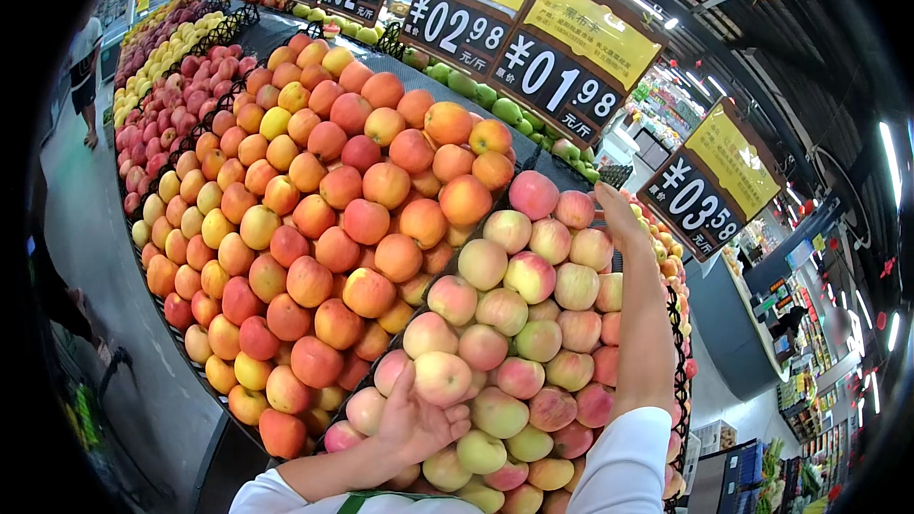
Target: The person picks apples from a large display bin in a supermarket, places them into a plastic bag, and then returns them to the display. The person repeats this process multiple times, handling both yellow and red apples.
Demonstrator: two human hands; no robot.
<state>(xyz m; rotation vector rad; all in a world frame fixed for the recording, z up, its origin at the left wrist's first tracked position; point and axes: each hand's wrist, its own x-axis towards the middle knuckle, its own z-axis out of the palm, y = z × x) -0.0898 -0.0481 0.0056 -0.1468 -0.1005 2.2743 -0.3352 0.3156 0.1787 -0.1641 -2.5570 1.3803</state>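
Observation:
Sloping heaps of apples lie before me. My left hand, palm up, holds a pale pink-yellow apple between its thumb and fingers, low over the heap of pale pink and green apples. My right arm stretches along this heap's right side. My right hand is at its far end, beside a pinkish apple; its fingers are mostly turned from view, so its grip cannot be told. To the left lies a larger heap of orange-red apples, parted from the pale ones by a black divider.
Price signs hang over the far edge, above a row of green fruit. Red fruit and yellow fruit lie farther left. A person stands in the left aisle. A counter stands at right.

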